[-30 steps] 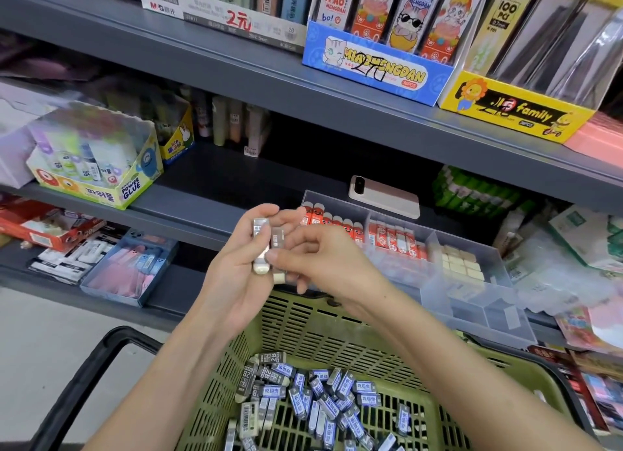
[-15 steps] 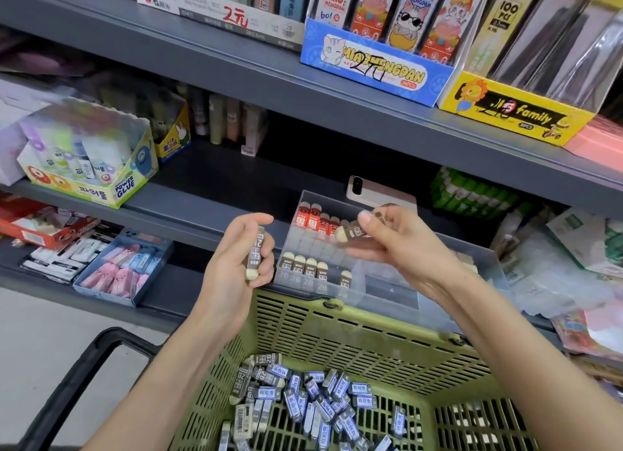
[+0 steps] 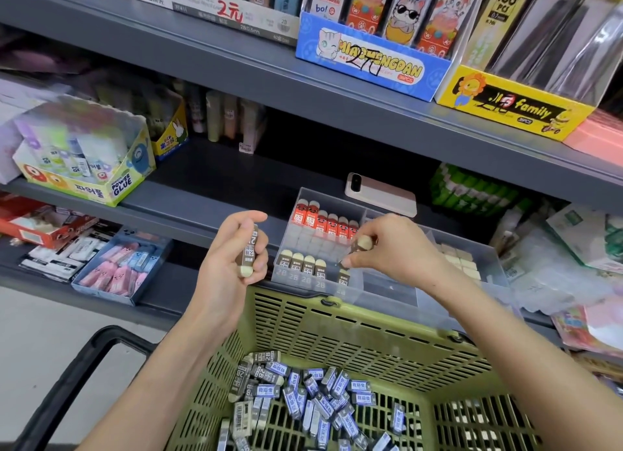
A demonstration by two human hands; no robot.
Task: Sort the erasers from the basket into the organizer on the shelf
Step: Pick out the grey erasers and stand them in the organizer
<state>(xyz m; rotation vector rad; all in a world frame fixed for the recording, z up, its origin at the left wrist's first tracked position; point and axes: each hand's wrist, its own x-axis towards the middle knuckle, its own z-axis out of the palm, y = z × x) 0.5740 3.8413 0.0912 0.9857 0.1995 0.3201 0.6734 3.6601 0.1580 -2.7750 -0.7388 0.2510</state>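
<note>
**A:** Left hand?

**B:** Left hand (image 3: 232, 258) is raised over the near-left corner of the green basket (image 3: 337, 329). Its fingers are curled round one brown-sleeved eraser (image 3: 248, 253). That one is upright, cream end down, with "2B" printed on the sleeve.

**A:** Right hand?

**B:** Right hand (image 3: 394, 251) is over the clear organizer (image 3: 387, 292). Thumb and fingertips pinch a second eraser (image 3: 361, 243), tilted, cream end up. Its lower end points into the front-left compartment, at the right end of the brown row (image 3: 300, 265).

**A:** Does it touch the row?

**B:** Cannot tell, because the fingers cover the lower end. It seems just beside the last standing piece.

**A:** What's in the organizer?

**B:** In the front-left compartment the brown row stands upright, cream ends up. In the compartment behind, red-sleeved erasers (image 3: 323, 219) also stand upright. Further right are cream blocks (image 3: 462, 261). The organizer sits at the front edge of the grey shelf (image 3: 202, 211), just behind the basket's far rim.

**A:** And the basket?

**B:** A loose pile (image 3: 303, 393) lies on its floor, mostly blue-and-white sleeves, with a few brown "2B" ones at the left. A black handle (image 3: 77, 376) sits on the left side.

**A:** Anything else nearby?

**B:** A pink phone (image 3: 381, 194) lies flat on the shelf just behind the organizer. A Power Glue box (image 3: 84, 167) stands well to the left.
</note>
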